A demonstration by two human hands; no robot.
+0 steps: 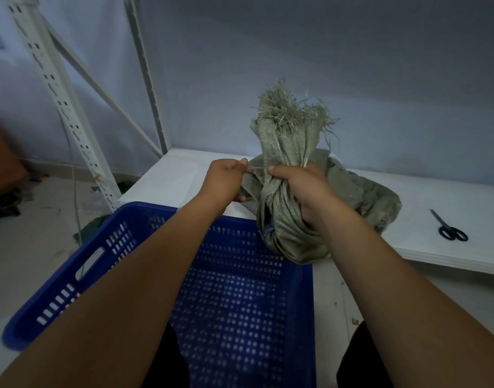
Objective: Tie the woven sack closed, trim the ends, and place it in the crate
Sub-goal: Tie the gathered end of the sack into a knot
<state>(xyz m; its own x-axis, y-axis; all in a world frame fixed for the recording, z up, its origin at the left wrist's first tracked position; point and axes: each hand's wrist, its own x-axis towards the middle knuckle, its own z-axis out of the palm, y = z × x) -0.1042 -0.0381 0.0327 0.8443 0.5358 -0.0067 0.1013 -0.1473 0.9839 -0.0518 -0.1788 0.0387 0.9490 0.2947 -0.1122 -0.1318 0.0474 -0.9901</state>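
Blue crate (145,210) below both forearms: sack not yet in it. Woven sack (285,152) stands on the white table (184,175) at the crate's far rim. The right hand (304,189) grips its bunched neck, apparently to keep it gathered, while the left hand (229,177) pinches a thin tie strand (258,168) taut; scissors (450,228) lie well apart, likely for trimming.

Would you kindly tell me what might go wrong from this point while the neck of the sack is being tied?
1. The string pinched by the left hand looks thin; pulled hard, it might snap or slip free.
2. Only the right hand grips the sack neck; if it loosens, the gathered folds could spread.
3. The sack overhangs the table edge above the crate and might slide in untrimmed.
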